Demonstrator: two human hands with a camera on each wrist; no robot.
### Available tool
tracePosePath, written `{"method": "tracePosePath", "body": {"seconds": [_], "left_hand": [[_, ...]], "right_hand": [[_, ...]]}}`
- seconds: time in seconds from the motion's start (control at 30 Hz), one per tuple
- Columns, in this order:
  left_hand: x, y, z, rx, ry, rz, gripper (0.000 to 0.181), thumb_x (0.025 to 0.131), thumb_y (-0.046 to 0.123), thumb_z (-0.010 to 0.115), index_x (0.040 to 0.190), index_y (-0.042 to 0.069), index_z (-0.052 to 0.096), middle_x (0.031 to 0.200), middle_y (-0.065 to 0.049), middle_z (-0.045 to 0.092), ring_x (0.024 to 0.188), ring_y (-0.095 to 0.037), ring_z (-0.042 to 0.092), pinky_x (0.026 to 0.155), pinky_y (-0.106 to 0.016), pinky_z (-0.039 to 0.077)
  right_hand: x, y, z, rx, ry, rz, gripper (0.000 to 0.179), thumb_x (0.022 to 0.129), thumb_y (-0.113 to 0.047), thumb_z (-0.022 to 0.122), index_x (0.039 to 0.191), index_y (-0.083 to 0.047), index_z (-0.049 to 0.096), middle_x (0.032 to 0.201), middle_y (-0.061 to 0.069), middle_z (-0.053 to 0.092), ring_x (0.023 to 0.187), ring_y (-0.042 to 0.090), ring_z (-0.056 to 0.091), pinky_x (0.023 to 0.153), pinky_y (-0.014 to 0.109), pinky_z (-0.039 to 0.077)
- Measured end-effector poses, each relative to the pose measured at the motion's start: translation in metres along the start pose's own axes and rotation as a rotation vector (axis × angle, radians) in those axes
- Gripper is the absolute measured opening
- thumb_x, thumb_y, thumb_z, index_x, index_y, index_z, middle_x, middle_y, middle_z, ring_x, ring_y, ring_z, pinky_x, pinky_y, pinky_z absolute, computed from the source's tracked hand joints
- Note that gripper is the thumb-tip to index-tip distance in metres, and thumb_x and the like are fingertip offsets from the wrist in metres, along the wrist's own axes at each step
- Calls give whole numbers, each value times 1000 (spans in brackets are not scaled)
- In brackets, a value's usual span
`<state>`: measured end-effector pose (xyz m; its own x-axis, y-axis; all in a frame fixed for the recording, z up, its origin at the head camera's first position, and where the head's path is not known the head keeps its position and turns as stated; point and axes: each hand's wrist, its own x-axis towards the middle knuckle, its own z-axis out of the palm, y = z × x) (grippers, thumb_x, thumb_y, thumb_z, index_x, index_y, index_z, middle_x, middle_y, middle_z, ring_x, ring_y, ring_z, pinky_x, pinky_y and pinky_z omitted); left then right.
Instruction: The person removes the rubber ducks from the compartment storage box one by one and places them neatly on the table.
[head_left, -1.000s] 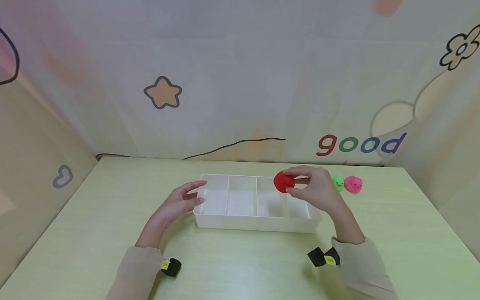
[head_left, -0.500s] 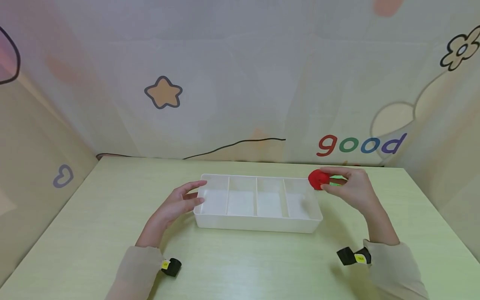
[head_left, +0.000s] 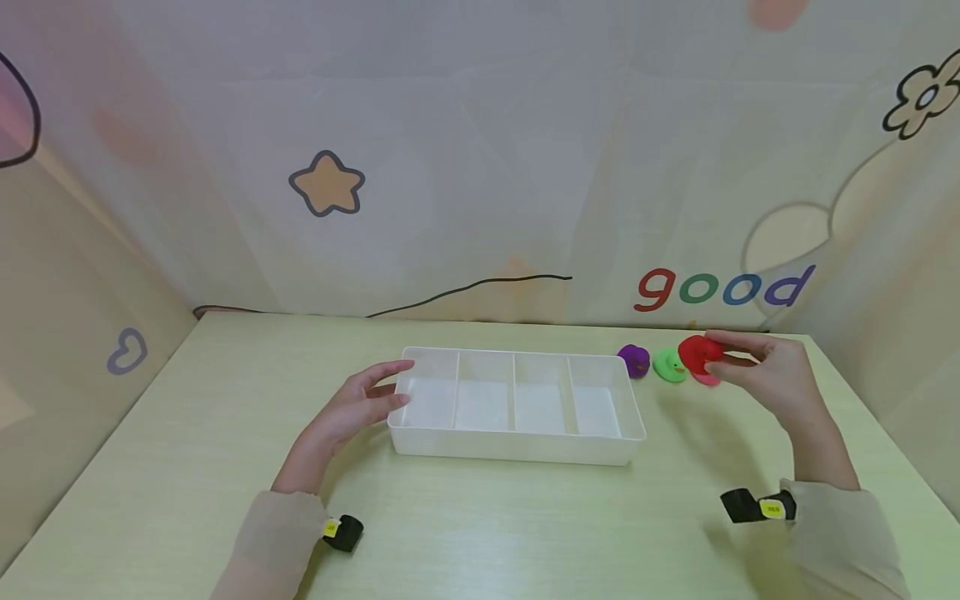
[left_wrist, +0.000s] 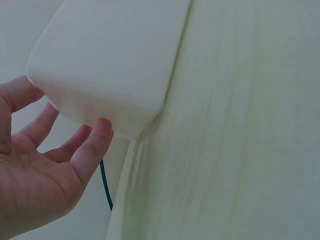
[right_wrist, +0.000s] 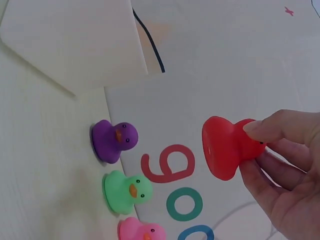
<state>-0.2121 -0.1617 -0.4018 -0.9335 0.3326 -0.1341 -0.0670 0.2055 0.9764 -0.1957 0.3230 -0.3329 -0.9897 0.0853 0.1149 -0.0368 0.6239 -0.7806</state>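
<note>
My right hand (head_left: pixel 776 379) pinches a red rubber duck (head_left: pixel 699 354) between thumb and fingers, raised off the table at the right. In the right wrist view, that red duck (right_wrist: pixel 227 147) is tipped sideways in the fingertips. My left hand (head_left: pixel 360 400) holds the left end of a white divided box (head_left: pixel 517 446). In the left wrist view, its fingertips (left_wrist: pixel 102 127) touch the box's end wall. Purple (right_wrist: pixel 111 141) and green (right_wrist: pixel 125 192) ducks sit in a row with a pink duck (right_wrist: pixel 142 231), which the red one partly covers in the head view.
The pale green table (head_left: pixel 480 525) runs back to a printed cloth wall (head_left: pixel 465 167) with a star and the word "good". The box's compartments hold nothing visible. Black wrist cameras (head_left: pixel 343 534) sit at both cuffs.
My right hand has carried the red duck rightward, from above the box to over the pink duck. The purple duck has come into sight. The left hand and box have stayed put.
</note>
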Motion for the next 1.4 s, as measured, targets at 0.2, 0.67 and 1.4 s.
{"method": "tracePosePath", "body": {"seconds": [0.2,0.67,1.4], "left_hand": [[1,0,0,4,3,-11,53,87,15,61,136,14,42,146,-6,26,131,-35,27,98,-50,35],[1,-1,0,2,4,-4,54,86,17,62,136,15,42,146,-6,27,131,-34,29,98,-51,34],[1,0,0,-2,12,-13,53,86,15,61,136,16,42,146,-5,27,131,-35,29,99,-51,34]], "right_hand": [[4,19,-12,-58,26,36,51,84,-24,66,125,2,52,92,-27,47,88,-2,45,65,11,46],[35,105,-38,-117,84,119,53,82,-40,64,129,-18,53,108,-9,53,98,13,41,60,20,46],[34,105,-28,-107,37,215,49,84,-13,64,127,5,47,108,8,60,110,38,38,62,10,43]]}}
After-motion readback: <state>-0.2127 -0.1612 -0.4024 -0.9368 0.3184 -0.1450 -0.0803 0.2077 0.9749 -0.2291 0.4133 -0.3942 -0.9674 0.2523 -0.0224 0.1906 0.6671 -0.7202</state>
